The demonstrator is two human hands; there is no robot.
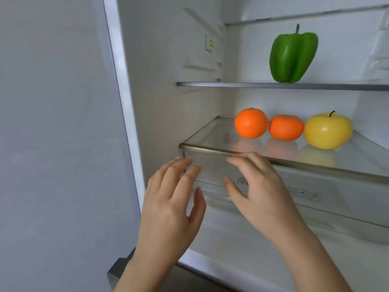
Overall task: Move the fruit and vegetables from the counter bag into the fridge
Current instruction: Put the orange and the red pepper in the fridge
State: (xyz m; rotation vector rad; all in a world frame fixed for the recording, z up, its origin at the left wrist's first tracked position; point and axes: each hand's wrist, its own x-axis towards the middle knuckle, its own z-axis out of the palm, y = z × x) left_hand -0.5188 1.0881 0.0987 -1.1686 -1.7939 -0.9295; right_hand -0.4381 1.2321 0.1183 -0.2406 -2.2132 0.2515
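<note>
**Empty hands reaching for the crisper drawer while the produce is sitting on the shelves**

On the far left, the fridge wall (160,85) is standing bare, with only a small yellow-marked switch (209,43) on it. Just inside the opening, the left hand (172,205) is hovering with its fingers spread and slightly curled, gripping nothing, its fingertips lying close to the left corner of the clear drawer (212,175). Beside it, the right hand (259,192) is likewise spread and empty, with its palm facing the drawer front just under the rim of the lower glass shelf (210,146). Both hands are probably lining up side by side so as to share the pull on the wide drawer, or to push it home; the view is not showing which.

Further right, the fruit is resting on that lower shelf: one orange (251,122) is touching a second orange (285,127), which is sitting just beside a yellow apple (328,131). They are lying in a row toward the back, likely so that they cannot roll off the front edge. Above them, a green pepper (293,53) is standing upright, stem up, on the upper shelf (210,84), on its flatter base, where it is staying steady.

The counter bag is not showing here, so whether more produce is waiting cannot be told.
</note>
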